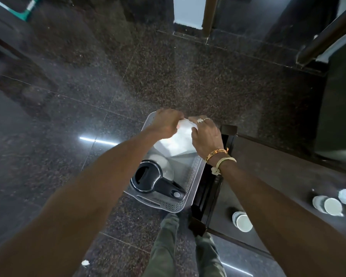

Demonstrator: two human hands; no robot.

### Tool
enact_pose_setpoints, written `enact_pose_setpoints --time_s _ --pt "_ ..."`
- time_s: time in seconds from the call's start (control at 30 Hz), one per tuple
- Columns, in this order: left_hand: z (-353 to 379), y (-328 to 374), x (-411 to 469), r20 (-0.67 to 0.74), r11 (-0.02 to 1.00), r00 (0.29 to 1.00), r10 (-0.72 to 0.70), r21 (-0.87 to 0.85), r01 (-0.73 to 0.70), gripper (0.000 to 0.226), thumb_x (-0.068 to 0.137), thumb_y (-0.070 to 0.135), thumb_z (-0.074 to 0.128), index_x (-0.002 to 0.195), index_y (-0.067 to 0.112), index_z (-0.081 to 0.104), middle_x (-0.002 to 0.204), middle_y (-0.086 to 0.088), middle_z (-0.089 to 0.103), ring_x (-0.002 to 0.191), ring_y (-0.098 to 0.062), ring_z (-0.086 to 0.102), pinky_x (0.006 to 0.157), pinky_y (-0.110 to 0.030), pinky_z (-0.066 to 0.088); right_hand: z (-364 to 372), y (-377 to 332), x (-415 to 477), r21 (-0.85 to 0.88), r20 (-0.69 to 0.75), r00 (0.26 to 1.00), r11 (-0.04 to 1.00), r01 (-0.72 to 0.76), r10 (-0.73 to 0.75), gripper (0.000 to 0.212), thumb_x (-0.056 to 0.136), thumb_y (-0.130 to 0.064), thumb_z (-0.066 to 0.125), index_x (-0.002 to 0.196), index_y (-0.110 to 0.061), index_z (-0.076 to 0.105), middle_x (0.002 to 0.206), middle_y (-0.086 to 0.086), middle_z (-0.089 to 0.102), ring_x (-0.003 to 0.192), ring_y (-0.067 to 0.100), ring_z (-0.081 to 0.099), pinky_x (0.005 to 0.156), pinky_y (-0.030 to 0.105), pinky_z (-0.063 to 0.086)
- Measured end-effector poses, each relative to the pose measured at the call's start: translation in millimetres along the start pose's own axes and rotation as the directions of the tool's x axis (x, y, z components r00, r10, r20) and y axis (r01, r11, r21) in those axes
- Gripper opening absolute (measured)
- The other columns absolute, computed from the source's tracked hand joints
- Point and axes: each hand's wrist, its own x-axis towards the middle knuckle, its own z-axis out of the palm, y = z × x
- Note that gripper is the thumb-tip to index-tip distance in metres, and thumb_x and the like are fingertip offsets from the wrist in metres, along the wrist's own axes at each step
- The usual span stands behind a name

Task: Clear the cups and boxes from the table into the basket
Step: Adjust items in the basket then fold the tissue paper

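Here, both hands, left point(165, 124) and right point(205, 136), have their fingers point(194, 119) clenched on a white box point(181, 136), held over the grey basket point(196, 174) beneath them, presumably for lowering in. Cups point(242, 220) remain on the dark table point(278, 176), right of the fingers; speckled granite floor point(128, 76) surrounds.

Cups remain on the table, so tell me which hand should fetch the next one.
Right, probably. Both hands hold a white box over the basket, but the right arm already hangs over the dark table, where the nearest cup lies just beneath it.
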Motion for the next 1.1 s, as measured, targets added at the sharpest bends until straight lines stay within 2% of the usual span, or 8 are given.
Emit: enact_pose_setpoints --time_s 0.1,0.23,0.37,0.5,0.6,0.87,0.97,1.1 --pt "-14.1 7.4 -10.0 0.022 0.998 1.0 0.022 -0.063 -0.02 0.026 0.086 0.015 0.066 0.111 0.021 0.069 0.11 -0.005 0.071 0.107 -0.03 0.064 0.089 -0.038 0.046 -17.3 2.3 -11.5 0.08 -0.079 0.996 0.995 0.055 -0.049 0.039 0.085 0.006 0.054 0.12 -0.006 0.066 0.122 0.013 0.061 0.106 0.032 0.062 0.092 0.04 0.051" --pt "-47.7 17.5 -21.1 0.055 0.979 0.997 0.046 -0.202 -0.034 0.006 0.085 0.01 0.067 0.09 0.012 0.067 0.095 -0.008 0.07 0.094 -0.03 0.063 0.081 -0.04 0.05 -51.0 3.5 -17.1 0.122 -0.1 0.994 0.991 0.046 -0.034 0.035 0.085 0.001 0.058 0.12 -0.007 0.062 0.123 0.013 0.058 0.106 0.035 0.062 0.091 0.044 0.051" --pt "-85.7 26.6 -29.3 0.011 0.963 0.997 0.073 -0.261 -0.067 0.009 0.087 0.011 0.068 0.095 0.006 0.068 0.097 -0.011 0.07 0.092 -0.028 0.063 0.081 -0.037 0.05 -89.4 4.9 -15.0 0.138 -0.089 0.996 0.99 0.02 -0.008 0.035 0.087 -0.009 0.061 0.122 -0.008 0.059 0.12 0.012 0.059 0.106 0.033 0.06 0.094 0.044 0.048" --pt "-122.1 40.4 -37.6 -0.047 0.951 0.997 0.068 -0.299 -0.079 0.008 0.087 0.011 0.07 0.09 0.006 0.065 0.088 -0.008 0.064 0.081 -0.022 0.057 0.068 -0.027 0.035 -126.0 -1.3 -16.3 0.212 -0.066 0.996 0.976 -0.048 0.064 0.037 0.084 -0.021 0.065 0.12 -0.015 0.057 0.102 0.003 0.069 0.091 0.028 0.064 0.081 0.035 0.047" --pt "-145.1 50.3 -45.3 -0.108 0.929 0.994 0.009 -0.367 -0.049 0.008 0.085 0.01 0.072 0.092 0.01 0.069 0.084 -0.001 0.063 0.077 -0.015 0.055 0.066 -0.024 0.036 -150.1 -7.1 -21.6 0.267 -0.089 0.991 0.961 -0.072 0.099 0.034 0.083 -0.027 0.063 0.116 -0.018 0.064 0.092 0.0 0.072 0.083 0.025 0.065 0.076 0.03 0.046" --pt "-192.2 82.0 -63.2 -0.162 0.856 0.986 -0.047 -0.514 -0.044 0.012 0.085 0.006 0.074 0.09 0.016 0.07 0.086 0.004 0.067 0.079 -0.009 0.059 0.069 -0.02 0.044 -195.8 -7.1 -36.4 0.335 -0.09 0.996 0.942 0.004 0.028 0.026 0.088 -0.007 0.056 0.096 -0.017 0.079 0.095 0.003 0.077 0.083 0.025 0.071 0.086 0.039 0.054" --pt "-195.5 91.7 -65.7 -0.115 0.847 0.992 -0.048 -0.531 -0.021 0.018 0.084 0.005 0.074 0.087 0.022 0.07 0.085 0.008 0.067 0.08 -0.007 0.06 0.07 -0.018 0.044 -202.9 -3.3 -43.3 0.264 -0.123 0.992 0.964 -0.006 0.04 0.024 0.086 -0.02 0.067 0.109 -0.019 0.073 0.095 0.001 0.072 0.083 0.023 0.067 0.083 0.039 0.054" --pt "-185.9 100.6 -68.1 -0.073 0.808 0.997 -0.038 -0.59 -0.013 0.019 0.085 0.003 0.074 0.087 0.022 0.072 0.086 0.007 0.069 0.082 -0.008 0.061 0.075 -0.021 0.048 -205.3 7.2 -56.3 0.052 -0.141 0.99 0.998 -0.018 0.025 0.053 0.076 -0.043 0.076 0.124 -0.023 0.065 0.119 0.003 0.061 0.102 0.025 0.061 0.083 0.038 0.053"
